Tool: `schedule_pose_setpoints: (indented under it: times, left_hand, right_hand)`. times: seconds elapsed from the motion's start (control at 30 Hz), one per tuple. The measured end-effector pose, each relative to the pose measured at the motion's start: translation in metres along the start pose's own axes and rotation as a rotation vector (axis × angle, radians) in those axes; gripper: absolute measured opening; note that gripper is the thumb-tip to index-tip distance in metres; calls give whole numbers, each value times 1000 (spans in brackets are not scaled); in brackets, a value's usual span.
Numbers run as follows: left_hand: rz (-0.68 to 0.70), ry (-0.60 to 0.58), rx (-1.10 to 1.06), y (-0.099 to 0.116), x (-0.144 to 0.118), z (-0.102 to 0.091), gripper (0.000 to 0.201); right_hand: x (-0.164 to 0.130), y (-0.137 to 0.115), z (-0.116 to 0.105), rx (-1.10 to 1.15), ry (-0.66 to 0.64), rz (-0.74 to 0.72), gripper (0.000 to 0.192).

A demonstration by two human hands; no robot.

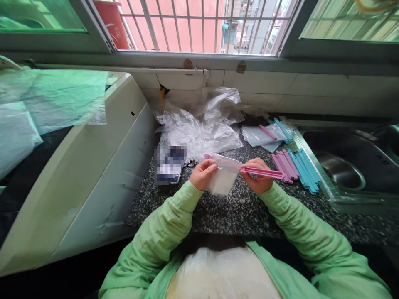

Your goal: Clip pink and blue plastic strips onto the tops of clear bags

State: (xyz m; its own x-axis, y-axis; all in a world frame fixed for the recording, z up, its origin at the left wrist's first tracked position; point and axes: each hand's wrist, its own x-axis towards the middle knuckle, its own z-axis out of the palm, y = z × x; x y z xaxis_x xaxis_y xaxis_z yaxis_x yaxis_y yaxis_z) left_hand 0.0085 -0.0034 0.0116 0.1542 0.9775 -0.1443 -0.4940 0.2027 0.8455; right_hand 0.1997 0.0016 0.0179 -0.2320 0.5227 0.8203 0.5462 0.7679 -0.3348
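A small clear plastic bag (224,178) hangs upright between my hands above the speckled countertop. My left hand (201,175) pinches the bag's left edge with thumb and fingers. On the other side, my right hand (258,178) is closed on a long pink bag clip (264,171) beside the bag's upper right corner. One pink end also shows past the bag's upper left corner, above my left hand. I cannot tell how far the clip is closed over the bag. To the right lie several pink clips (284,164) and several blue clips (304,171) in rows.
Crumpled clear plastic (202,128) lies behind my hands. A blurred phone-like object (171,165) is on the left. Flat bags (254,135) with pink and blue clips are at the back right. A steel sink (332,198) borders the right; a pale appliance (102,178) borders the left.
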Motion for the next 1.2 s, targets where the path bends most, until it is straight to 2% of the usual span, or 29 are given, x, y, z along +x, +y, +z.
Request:
schedule_pose_setpoints:
  times: [0.17, 0.3, 0.5, 0.93, 1.2]
  left_hand:
    - [-53, 32, -4, -2, 3, -1, 34]
    - [-78, 64, -32, -5, 4, 0, 33]
    - [-85, 138, -82, -7, 6, 3, 35]
    - [-71, 218, -97, -10, 10, 2, 34]
    - [-96, 223, -148, -10, 9, -1, 33]
  right_hand:
    - [-1, 0, -3, -19, -4, 39, 5]
    - [-1, -1, -2, -7, 4, 8, 6]
    - [-2, -4, 2, 20, -5, -28, 9]
    - [-4, -4, 5, 3, -37, -6, 5]
    - [-4, -3, 1, -8, -53, -56, 12]
